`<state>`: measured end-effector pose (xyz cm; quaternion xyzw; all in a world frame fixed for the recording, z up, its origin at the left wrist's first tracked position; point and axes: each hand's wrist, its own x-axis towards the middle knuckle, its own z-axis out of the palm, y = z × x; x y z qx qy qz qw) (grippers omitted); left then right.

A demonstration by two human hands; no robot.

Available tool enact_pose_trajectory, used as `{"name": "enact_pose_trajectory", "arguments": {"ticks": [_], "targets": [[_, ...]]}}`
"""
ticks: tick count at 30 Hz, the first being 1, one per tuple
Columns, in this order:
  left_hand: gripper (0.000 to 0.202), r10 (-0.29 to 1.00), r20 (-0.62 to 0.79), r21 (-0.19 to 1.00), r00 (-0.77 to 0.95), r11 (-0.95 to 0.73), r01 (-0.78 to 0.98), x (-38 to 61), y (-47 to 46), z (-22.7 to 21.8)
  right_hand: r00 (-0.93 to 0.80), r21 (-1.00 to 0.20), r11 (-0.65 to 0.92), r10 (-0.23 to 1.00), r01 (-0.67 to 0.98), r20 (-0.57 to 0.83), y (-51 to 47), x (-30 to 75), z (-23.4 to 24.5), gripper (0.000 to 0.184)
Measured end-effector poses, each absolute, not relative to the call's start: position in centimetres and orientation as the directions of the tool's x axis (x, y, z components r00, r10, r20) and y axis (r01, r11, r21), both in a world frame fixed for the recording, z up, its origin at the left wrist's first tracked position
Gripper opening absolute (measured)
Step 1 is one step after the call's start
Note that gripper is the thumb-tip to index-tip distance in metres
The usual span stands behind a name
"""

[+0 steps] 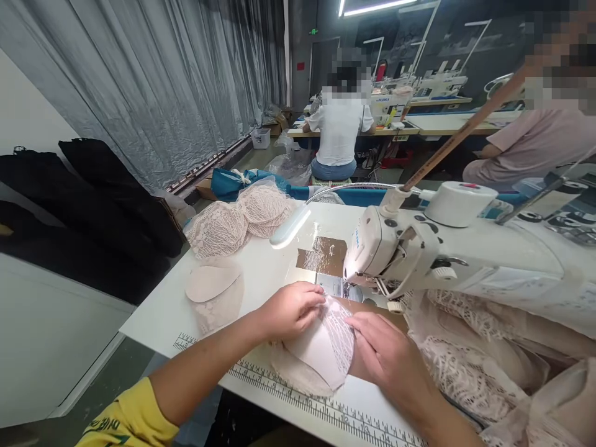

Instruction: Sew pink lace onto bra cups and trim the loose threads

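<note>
A pale pink bra cup (321, 347) with a lace layer lies on the white table, just in front of the sewing machine (372, 248). My left hand (293, 310) rests over its upper left side, fingertips pinching the lace edge close to the needle area. On the right, my right hand (379, 344) pinches the cup's lace edge between thumb and fingers. Another cup piece (215, 292), part smooth and part lace, lies left of my left forearm. Behind it sit lace-covered bra cups (237, 217).
Lace pieces (484, 354) are heaped right of my right hand, under the machine arm. A lamp (291, 226) on a bendy neck hangs over the table. Printed ruler marks (321, 403) run along the front edge. Two people sit farther back, one in a white shirt (342, 124).
</note>
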<state>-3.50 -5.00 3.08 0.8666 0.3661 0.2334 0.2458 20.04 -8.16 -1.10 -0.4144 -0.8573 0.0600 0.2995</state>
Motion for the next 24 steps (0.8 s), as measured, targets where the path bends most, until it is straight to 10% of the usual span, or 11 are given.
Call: {"name": "enact_pose_trajectory", "arguments": {"ticks": [11, 18, 24], "targets": [[0.011, 0.704, -0.262, 0.783, 0.661, -0.245, 0.572, -1.7, 0.8, 3.3, -0.539, -0.189, 0.606, 0.784, 0.773, 0.310, -7.9, 19.8, -1.3, 0.042], [0.038, 0.815, -0.099, 0.933, 0.572, -0.123, 0.337, -2.8, 1.1, 2.1, -0.551, -0.175, 0.621, 0.770, 0.764, 0.321, -7.6, 20.0, -1.8, 0.039], [0.008, 0.957, 0.137, 0.893, 0.257, -0.231, 0.385, -4.4, -0.7, 3.6, -0.569, -0.140, 0.635, 0.754, 0.760, 0.330, -7.8, 20.2, -1.8, 0.039]]}}
